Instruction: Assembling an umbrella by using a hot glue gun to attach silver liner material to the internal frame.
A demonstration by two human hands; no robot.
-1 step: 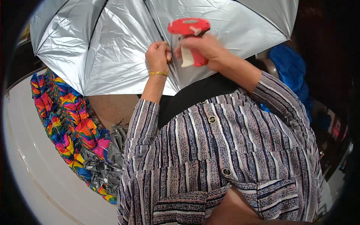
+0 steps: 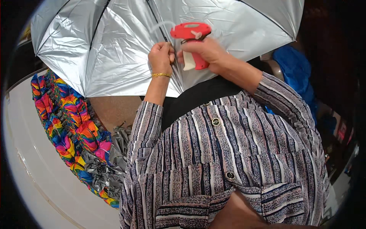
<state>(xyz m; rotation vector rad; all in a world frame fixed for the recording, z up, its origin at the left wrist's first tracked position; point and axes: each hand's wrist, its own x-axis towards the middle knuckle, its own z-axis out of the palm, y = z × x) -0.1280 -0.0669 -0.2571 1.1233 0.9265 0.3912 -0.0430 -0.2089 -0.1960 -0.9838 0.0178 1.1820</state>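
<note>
An open umbrella (image 2: pixel 118 57) with a silvery lining and dark ribs spreads across the far side, its edge by my lap. My left hand (image 2: pixel 160 57) is closed in a pinch on a dark umbrella rib (image 2: pixel 157 17) and the fabric beside it. Just to the right, my right hand (image 2: pixel 207 51) grips a red tagging gun (image 2: pixel 191 30) with a white trigger, held above the lining. From the gun's left end curves a blurred whitish strip (image 2: pixel 162 24). What exactly lies between my left fingertips is hidden.
Rainbow-coloured bundles of folded fabric (image 2: pixel 72 126) are stacked at my left, with crumpled silver fabric (image 2: pixel 108 173) nearer me. They lie along a white curved surface (image 2: pixel 34 160). Blue fabric (image 2: pixel 293 68) hangs at the right beyond my arm.
My right hand and the tagging gun have shifted slightly toward me, and the whitish strip now shows at the gun's left end. My left hand keeps its place on the rib.
</note>
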